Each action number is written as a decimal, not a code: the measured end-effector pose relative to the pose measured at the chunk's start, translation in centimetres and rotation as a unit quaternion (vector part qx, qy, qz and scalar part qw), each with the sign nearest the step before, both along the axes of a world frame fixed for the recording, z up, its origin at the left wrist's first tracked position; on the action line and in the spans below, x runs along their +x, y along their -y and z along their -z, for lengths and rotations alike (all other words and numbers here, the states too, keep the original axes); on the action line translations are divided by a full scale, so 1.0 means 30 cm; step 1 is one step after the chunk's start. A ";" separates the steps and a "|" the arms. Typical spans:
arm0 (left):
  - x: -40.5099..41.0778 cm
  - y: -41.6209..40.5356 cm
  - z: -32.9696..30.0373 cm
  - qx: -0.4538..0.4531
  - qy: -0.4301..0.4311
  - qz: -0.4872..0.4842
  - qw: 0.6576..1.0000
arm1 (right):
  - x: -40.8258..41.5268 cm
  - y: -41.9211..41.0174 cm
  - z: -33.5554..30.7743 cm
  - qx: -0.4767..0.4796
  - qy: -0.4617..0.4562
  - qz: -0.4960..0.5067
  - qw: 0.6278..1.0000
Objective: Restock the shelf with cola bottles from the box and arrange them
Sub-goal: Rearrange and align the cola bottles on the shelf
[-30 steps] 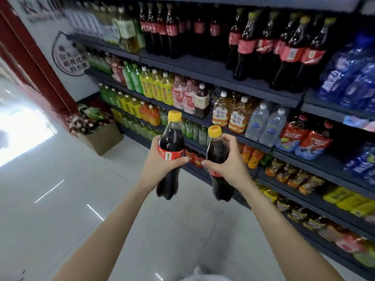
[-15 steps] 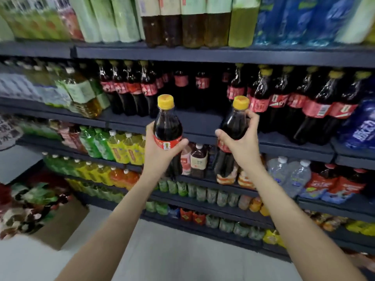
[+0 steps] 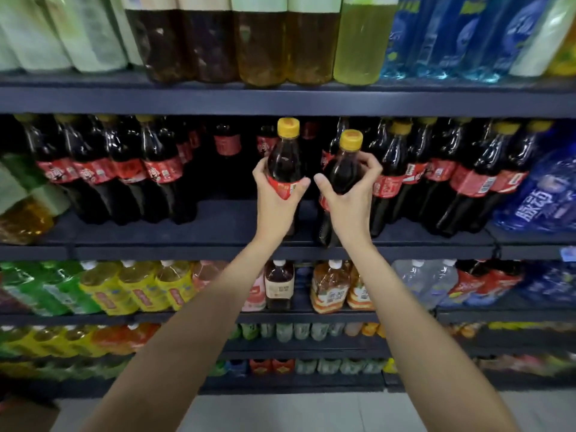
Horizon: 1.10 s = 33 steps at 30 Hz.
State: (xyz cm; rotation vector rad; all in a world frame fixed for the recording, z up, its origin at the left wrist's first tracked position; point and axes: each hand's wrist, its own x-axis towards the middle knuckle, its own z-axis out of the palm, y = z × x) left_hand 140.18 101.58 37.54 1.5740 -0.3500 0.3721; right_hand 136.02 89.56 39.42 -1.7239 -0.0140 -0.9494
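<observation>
Gripping one cola bottle [image 3: 285, 163] at its red label, my left hand [image 3: 276, 194] is holding it upright in the gap between the two cola rows [image 3: 106, 173] on the dark shelf [image 3: 218, 226]. Just beside it, my right hand [image 3: 349, 194] is wrapping round the second cola bottle [image 3: 344, 169], fingers curling over its shoulder, its base resting near the shelf's front edge. Further right, I am seeing blue bottles [image 3: 539, 198] standing on the same shelf.
</observation>
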 end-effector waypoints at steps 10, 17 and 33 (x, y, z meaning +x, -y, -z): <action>0.158 0.072 0.056 0.005 -0.024 0.075 0.997 | 0.130 0.028 0.059 -0.075 -0.034 0.016 0.996; 0.259 0.052 0.079 0.131 0.029 0.134 0.982 | 0.052 0.040 0.157 -0.227 -0.124 0.075 0.963; 0.245 0.085 0.079 0.266 0.094 -0.113 0.953 | 0.084 0.014 0.164 -0.323 -0.161 0.263 0.895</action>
